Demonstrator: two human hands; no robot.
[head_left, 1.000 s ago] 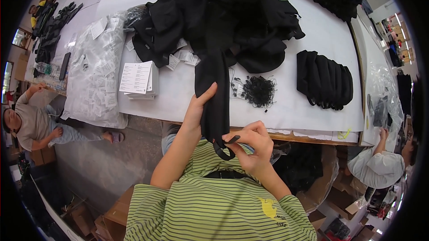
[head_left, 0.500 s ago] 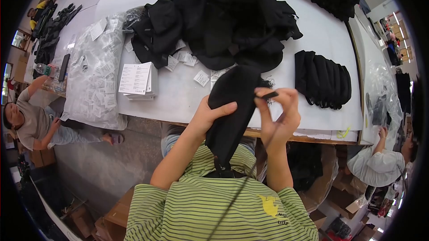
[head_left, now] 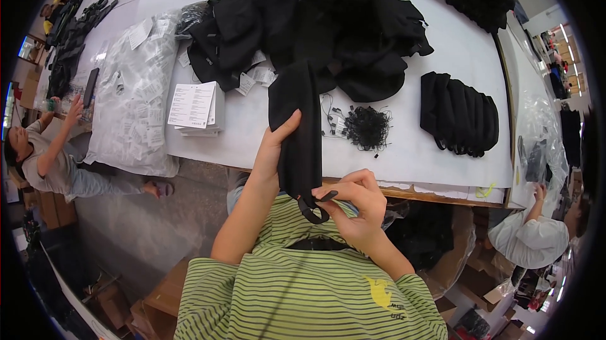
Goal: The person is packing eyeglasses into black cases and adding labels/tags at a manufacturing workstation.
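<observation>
A long, folded black cloth piece (head_left: 297,151) stands nearly upright over the table's front edge, wrapped by my left hand (head_left: 276,144) with the thumb across its face. At its lower end hangs a black strap loop (head_left: 312,217). My right hand (head_left: 361,206) is closed beside that end, fingers pinched at the loop. A short dark stick-like thing (head_left: 328,196) pokes out between its finger and thumb; its kind is not clear. Beyond the right hand, a tangle of thin black cords (head_left: 367,128) lies on the white table (head_left: 404,166), close to a small white tag (head_left: 341,127).
A large heap of black cloth pieces (head_left: 315,24) covers the table's far middle. Folded black pieces (head_left: 459,114) form a row at right. At left are a stack of white cards (head_left: 194,108) and a clear bag of labels (head_left: 136,94). Other people sit on both sides.
The cloth piece has turned more upright and shifted left in my left hand. My right hand has come down to its looped lower end, uncovering the cord tangle. The person at left has raised an arm.
</observation>
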